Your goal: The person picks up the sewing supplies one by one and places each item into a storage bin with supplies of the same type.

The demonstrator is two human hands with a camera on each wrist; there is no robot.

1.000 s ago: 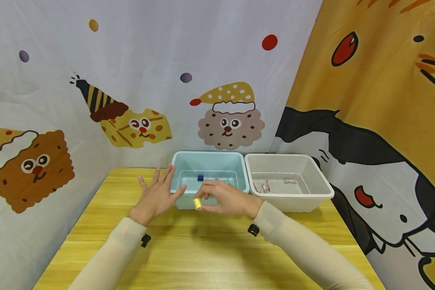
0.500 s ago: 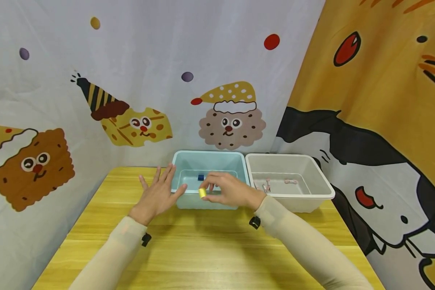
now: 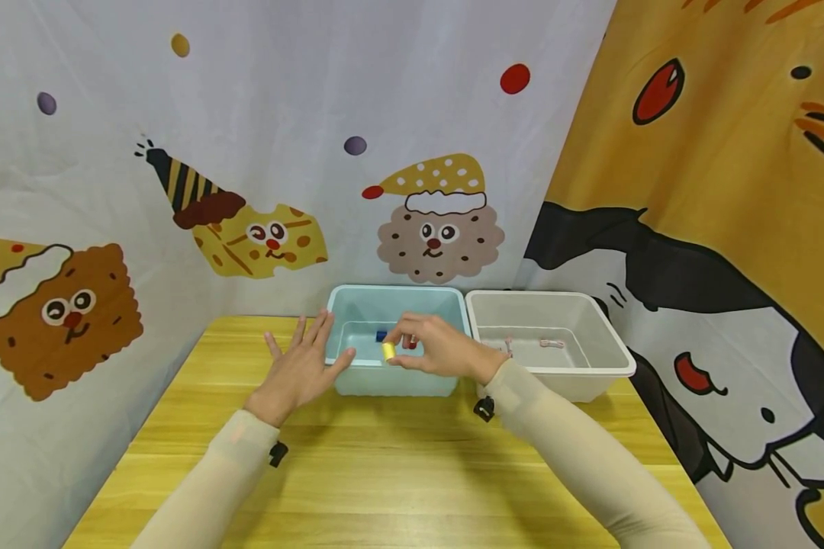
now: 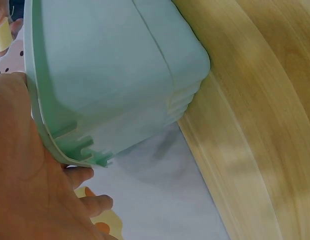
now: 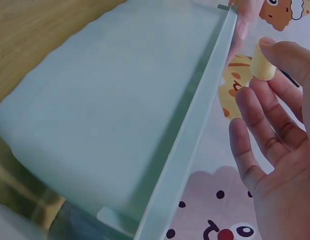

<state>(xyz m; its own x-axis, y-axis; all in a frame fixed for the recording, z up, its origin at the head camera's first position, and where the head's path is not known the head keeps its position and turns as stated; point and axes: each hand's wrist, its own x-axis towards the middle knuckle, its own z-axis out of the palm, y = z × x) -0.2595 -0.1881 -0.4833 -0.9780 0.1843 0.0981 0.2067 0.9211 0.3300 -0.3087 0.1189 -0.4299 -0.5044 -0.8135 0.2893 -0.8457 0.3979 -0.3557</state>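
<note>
A small yellow cylinder (image 3: 388, 351) is pinched between the thumb and a fingertip of my right hand (image 3: 439, 347), above the front rim of a light blue bin (image 3: 398, 383). The right wrist view shows the same yellow cylinder (image 5: 263, 64) upright, with the other fingers spread away from it. My left hand (image 3: 294, 377) lies at the bin's left front corner, fingers spread, touching the rim. Inside the blue bin are a dark blue piece (image 3: 381, 336) and a red piece (image 3: 413, 344); my right hand hides part of the bin's floor.
A white bin (image 3: 556, 373) stands directly right of the blue one, with several small pinkish-white pieces (image 3: 552, 344) inside. Both bins sit near the back of a wooden table (image 3: 384, 473). A printed curtain (image 3: 261, 99) hangs close behind.
My right hand has moved forward and slightly right with the yellow cylinder, from in front of the blue bin to above its rim. The left hand stays in place.
</note>
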